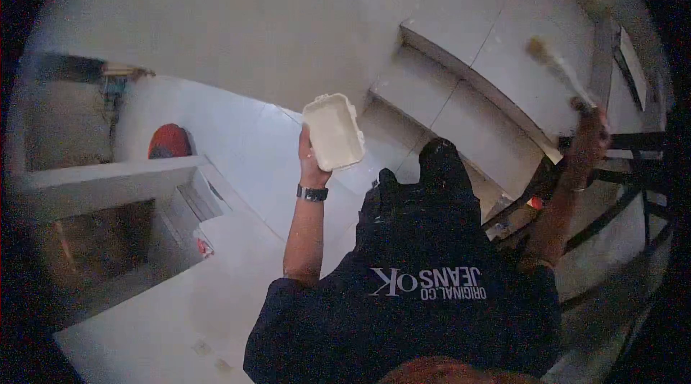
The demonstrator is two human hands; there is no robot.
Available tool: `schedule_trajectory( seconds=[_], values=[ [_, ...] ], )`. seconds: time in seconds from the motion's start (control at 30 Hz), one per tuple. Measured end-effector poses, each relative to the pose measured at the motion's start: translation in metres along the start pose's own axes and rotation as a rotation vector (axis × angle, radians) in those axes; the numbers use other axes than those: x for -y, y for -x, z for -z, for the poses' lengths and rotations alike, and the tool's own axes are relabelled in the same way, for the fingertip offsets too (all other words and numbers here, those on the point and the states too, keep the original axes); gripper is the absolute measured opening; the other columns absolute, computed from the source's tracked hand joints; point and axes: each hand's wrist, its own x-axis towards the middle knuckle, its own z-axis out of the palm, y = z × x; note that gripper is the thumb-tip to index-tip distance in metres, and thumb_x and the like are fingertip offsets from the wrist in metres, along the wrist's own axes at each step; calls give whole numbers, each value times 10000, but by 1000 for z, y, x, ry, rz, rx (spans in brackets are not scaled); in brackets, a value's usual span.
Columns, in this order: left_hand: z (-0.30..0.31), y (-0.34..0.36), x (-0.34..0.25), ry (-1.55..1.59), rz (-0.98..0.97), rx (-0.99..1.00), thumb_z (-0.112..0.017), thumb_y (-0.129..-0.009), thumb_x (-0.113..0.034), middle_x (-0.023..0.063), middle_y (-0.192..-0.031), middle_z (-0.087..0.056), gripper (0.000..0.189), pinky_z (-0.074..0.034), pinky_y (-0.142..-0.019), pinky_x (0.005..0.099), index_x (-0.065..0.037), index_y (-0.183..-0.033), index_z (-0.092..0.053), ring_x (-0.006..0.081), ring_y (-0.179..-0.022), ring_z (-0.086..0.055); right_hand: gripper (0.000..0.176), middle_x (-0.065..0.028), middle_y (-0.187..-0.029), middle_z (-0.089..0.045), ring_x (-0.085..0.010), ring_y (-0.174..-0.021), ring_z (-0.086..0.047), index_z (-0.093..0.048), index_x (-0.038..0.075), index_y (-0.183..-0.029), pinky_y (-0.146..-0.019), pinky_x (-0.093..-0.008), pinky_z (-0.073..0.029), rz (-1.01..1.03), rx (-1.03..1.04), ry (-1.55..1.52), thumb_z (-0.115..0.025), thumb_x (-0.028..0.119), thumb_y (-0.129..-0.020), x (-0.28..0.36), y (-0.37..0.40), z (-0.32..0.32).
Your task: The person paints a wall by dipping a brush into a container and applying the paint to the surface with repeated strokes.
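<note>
My left hand [311, 166], with a watch on its wrist, grips a cream-white plastic container [335, 132] from below and the left side. The container is open-topped with rounded corners, and its pale inside faces me. Raised off to the right, my right hand [594, 132] is closed round the pale handle of a brush [574, 82]. Tan bristles on the brush point up and left, over the stair tiles and far from the container. Motion blurs the brush somewhat.
Tiled stairs [461, 100] rise at the right, beside a black metal railing [619, 197]. A white ledge [108, 172] runs along the left, with a red and grey rounded object [170, 141] behind it. A large plain wall [237, 24] fills the top.
</note>
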Motion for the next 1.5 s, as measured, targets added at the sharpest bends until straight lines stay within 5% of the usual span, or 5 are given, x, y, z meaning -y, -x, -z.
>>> schedule_trajectory(
  seconds=[0.2, 0.3, 0.37, 0.73, 1.5],
  values=[
    [44, 28, 3, -108, 4, -20, -365, -965, -442, 130, -1280, -516, 545, -477, -937, 402, -43, -1336, -384, 260, -1116, -556, 227, -111, -1028, -638, -262, -988, -594, -623, 72, -1074, -885, -339, -453, -201, 689, 310, -566, 162, -873, 101, 78, -165],
    [36, 32, -5, -87, 102, -27, -356, -967, -443, 129, -1274, -522, 548, -467, -949, 390, -39, -1337, -384, 247, -1124, -551, 280, -94, -944, -632, -267, -868, -611, -615, 82, -1085, -787, -354, -510, 273, 810, 142, -651, 118, -809, 104, 90, -204],
    [34, 37, -11, -97, 123, 49, -345, -969, -446, 130, -1268, -525, 554, -460, -957, 388, -37, -1340, -380, 240, -1135, -544, 477, -87, -1180, -561, -287, -1090, -537, -506, 170, -1240, -912, -369, -454, 474, 1247, 408, -576, 81, -777, 123, 99, -219],
    [22, 40, -14, -108, 279, 198, -338, -971, -446, 114, -1223, -554, 534, -487, -915, 359, -41, -1311, -419, 211, -1078, -579, 409, -84, -1038, -591, -272, -994, -571, -583, 136, -1135, -848, -363, -494, 843, 1023, 427, -615, 126, -727, 150, 117, -232],
    [20, 15, 22, -207, 299, 223, -350, -966, -455, 130, -1223, -556, 555, -503, -899, 379, -30, -1319, -406, 233, -1066, -591, 341, -77, -1052, -626, -253, -1026, -571, -641, 133, -1076, -883, -360, -473, 596, 1039, 291, -666, 109, -736, 102, 91, -201]
  ],
)
